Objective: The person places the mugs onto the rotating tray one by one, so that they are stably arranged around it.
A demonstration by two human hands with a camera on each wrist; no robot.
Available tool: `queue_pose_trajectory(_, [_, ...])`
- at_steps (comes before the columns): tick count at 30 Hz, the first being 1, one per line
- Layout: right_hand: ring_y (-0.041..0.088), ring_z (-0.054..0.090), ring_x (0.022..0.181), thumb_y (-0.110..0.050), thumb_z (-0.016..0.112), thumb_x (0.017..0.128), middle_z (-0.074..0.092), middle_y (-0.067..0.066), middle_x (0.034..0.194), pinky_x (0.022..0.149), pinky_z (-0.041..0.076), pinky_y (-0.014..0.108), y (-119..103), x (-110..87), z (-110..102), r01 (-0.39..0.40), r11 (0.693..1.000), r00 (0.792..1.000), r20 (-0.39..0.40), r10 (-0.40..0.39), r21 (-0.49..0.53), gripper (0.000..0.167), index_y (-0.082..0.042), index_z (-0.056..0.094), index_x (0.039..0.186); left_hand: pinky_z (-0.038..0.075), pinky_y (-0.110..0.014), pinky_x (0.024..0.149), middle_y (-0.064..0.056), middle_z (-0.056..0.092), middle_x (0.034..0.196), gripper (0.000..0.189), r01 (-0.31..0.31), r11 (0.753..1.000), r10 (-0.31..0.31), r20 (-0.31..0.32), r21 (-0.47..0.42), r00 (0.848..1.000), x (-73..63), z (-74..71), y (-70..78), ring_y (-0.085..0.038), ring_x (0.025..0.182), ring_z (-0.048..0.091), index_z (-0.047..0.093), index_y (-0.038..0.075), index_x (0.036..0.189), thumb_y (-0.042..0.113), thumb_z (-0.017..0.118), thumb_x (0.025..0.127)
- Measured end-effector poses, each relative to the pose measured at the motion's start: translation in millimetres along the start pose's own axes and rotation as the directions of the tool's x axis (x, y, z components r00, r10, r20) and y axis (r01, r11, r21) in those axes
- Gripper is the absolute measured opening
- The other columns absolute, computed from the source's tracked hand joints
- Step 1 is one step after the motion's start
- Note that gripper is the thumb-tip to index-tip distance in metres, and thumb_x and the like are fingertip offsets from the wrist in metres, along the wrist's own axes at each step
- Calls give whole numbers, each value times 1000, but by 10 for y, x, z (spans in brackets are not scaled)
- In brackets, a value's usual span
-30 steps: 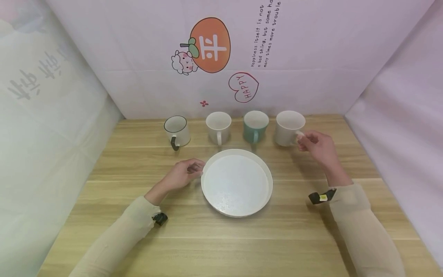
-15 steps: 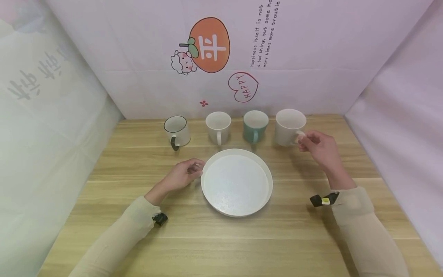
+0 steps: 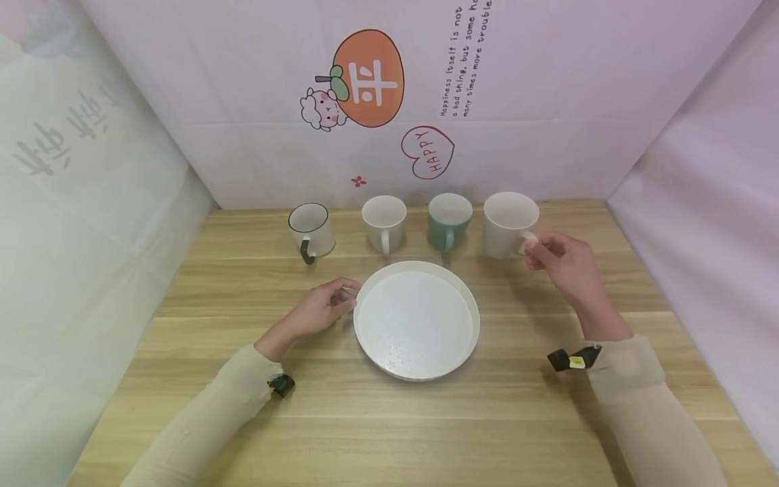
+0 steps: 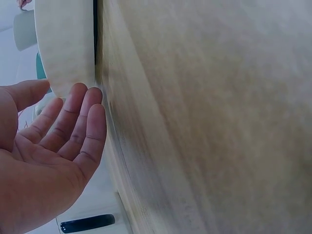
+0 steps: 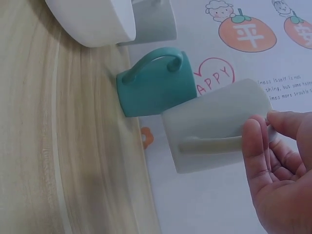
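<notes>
My right hand (image 3: 566, 264) pinches the handle of a white mug (image 3: 505, 230), the rightmost in a row along the back of the table. In the right wrist view this mug (image 5: 219, 124) shows close beside a teal mug (image 5: 156, 85), and its base appears slightly off the wood. A round white tray (image 3: 416, 325) lies in the middle of the table. At its left rim is my left hand (image 3: 319, 308), fingers relaxed and gently bent. The left wrist view has the fingertips (image 4: 78, 90) right at the tray's side wall (image 4: 66, 44), not curled around it.
Left of the teal mug stand another white mug (image 3: 385, 226) and a white mug with black rim and handle (image 3: 313, 233). Behind the row rises a white printed cloth (image 3: 517, 149). More cloth hangs along both sides of the wooden table (image 3: 426, 433).
The white mug at the right has risen very slightly in my right hand's grip. My right forearm has shifted a little to the right. The left hand and tray have stayed put.
</notes>
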State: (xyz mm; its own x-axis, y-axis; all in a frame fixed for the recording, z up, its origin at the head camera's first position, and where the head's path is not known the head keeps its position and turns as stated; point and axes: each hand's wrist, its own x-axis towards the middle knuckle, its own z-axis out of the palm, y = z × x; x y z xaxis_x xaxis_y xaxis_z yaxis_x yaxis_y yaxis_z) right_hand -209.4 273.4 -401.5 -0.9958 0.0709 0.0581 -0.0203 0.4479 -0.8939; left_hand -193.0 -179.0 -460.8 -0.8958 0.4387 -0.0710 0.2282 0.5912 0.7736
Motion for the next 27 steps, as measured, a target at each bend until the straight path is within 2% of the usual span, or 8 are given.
queue_pose_trajectory(14, [3, 67, 80, -37, 62, 99, 70, -16, 84, 78, 59, 20, -133, -140, 0, -19, 1000, 999, 39, 19, 3, 41, 2, 62, 114, 56, -43, 95, -13, 72, 113, 34, 0, 1000, 0, 19, 8, 1000, 5, 4, -9, -27, 109, 68, 55, 10, 136, 17, 56, 102])
queue_pose_trajectory(22, [4, 67, 76, -26, 64, 99, 70, -14, 83, 74, 60, 21, -131, -173, 46, 44, 997, 998, 50, -47, 60, 34, 6, 62, 110, 56, -42, 93, -13, 73, 111, 36, -11, 1000, 11, 17, 7, 1000, -15, 8, 2, -26, 106, 69, 54, 10, 137, 18, 56, 102])
queue_pose_trajectory(27, [4, 67, 76, -27, 63, 99, 69, -16, 83, 73, 60, 20, -159, -200, 60, 66, 997, 996, 62, -69, 48, 35, 7, 62, 109, 57, -41, 90, -13, 73, 109, 36, -11, 1000, 11, 14, 4, 1000, -20, 5, 6, -25, 103, 69, 53, 10, 137, 17, 56, 102])
